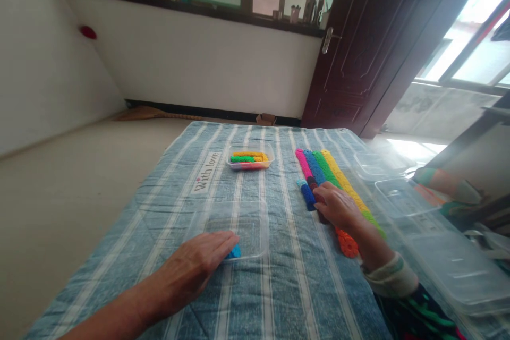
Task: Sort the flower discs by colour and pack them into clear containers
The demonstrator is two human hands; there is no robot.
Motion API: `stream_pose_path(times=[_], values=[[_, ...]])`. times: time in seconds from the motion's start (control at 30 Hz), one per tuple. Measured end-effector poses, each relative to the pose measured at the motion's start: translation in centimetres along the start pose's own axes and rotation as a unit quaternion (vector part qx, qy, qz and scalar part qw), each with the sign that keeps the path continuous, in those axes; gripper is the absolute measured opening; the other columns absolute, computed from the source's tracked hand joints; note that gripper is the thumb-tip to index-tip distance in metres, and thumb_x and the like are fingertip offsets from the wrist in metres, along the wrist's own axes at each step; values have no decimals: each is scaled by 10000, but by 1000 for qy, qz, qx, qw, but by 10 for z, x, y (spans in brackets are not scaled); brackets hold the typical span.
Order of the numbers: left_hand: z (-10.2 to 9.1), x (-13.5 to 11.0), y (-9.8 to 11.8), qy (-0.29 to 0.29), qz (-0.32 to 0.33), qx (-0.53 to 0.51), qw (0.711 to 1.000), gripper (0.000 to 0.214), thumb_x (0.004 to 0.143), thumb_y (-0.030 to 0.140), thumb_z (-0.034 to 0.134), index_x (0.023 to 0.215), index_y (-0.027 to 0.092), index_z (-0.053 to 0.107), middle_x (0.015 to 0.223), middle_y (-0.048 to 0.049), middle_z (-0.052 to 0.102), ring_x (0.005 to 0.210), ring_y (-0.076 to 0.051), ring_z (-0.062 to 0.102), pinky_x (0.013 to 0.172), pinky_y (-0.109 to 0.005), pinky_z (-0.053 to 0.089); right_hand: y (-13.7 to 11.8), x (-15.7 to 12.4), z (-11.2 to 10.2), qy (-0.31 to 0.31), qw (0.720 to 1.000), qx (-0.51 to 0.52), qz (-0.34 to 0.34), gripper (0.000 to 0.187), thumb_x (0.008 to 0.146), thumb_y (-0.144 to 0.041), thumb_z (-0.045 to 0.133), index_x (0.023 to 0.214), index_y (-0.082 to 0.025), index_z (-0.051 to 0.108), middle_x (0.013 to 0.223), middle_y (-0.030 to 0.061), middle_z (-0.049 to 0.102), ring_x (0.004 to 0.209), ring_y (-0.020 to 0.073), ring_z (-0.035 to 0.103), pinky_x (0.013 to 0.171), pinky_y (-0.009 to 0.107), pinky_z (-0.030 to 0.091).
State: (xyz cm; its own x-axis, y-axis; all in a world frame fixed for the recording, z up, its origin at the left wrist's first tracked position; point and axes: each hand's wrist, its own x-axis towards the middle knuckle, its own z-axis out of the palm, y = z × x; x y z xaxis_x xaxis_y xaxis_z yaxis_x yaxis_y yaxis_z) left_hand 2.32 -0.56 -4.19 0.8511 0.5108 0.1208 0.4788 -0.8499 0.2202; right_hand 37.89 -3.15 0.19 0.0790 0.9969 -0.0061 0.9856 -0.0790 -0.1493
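My left hand (203, 257) reaches over the near left corner of a clear plastic container (261, 218). Its fingers lie close together on a short row of bright blue pieces (236, 251), mostly hidden under them. My right hand (338, 206) curls its fingers around a dark red row of stacked plastic discs (322, 218), covering its middle. Beside it on the left lies a short dark blue row (307, 196) with a light blue end. Longer pink (303, 162), blue (314, 167), green (326, 170) and yellow (345, 183) rows run alongside, with orange discs (347, 244) nearest me.
A small clear container (272, 156) with yellow, green and reddish rows stands farther back on the striped cloth (274, 287). Clear empty-looking containers (458, 265) and lids crowd the right edge, blurred. Behind the table are a white wall and a dark red door (358, 37).
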Motion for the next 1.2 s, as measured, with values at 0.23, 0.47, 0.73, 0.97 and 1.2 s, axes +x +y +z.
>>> stream_pose_path(times=[0.23,0.47,0.73,0.97,1.2], values=[[0,-1,-2,-8,10,2,1000,472,874,102,376,1285,272,535,1255,-40,651,1129,-217,620,954,-377,522,1,-2,11,4,1000,7,7,90,839,-233,587,909,-204,637,984,46,580,925,183,560,747,275,357],[7,-6,-8,7,8,29,1000,591,798,55,403,1320,311,509,1292,-17,629,1139,-219,618,966,-368,523,19,-1,15,65,996,66,8,158,843,-245,577,973,-212,662,1028,54,614,940,183,585,782,277,397],[9,-10,-16,10,12,39,999,619,831,115,456,1385,388,419,1330,4,599,1139,-229,622,965,-380,530,47,-4,11,141,986,87,34,233,837,-258,577,1051,-230,663,1067,51,654,986,195,604,860,309,435],[-45,12,4,-20,-17,18,999,485,832,386,608,1308,319,541,1292,-52,628,1149,-281,608,947,-428,532,31,1,13,81,992,94,20,197,847,-254,578,1013,-216,677,1046,56,617,956,183,584,833,290,407],[-80,132,11,-58,-42,-75,995,387,880,348,503,1211,182,617,1172,-90,674,1042,-221,637,869,-369,536,16,8,22,37,998,35,-28,249,837,-364,627,1050,-239,663,1073,74,564,1072,236,482,866,328,362]])
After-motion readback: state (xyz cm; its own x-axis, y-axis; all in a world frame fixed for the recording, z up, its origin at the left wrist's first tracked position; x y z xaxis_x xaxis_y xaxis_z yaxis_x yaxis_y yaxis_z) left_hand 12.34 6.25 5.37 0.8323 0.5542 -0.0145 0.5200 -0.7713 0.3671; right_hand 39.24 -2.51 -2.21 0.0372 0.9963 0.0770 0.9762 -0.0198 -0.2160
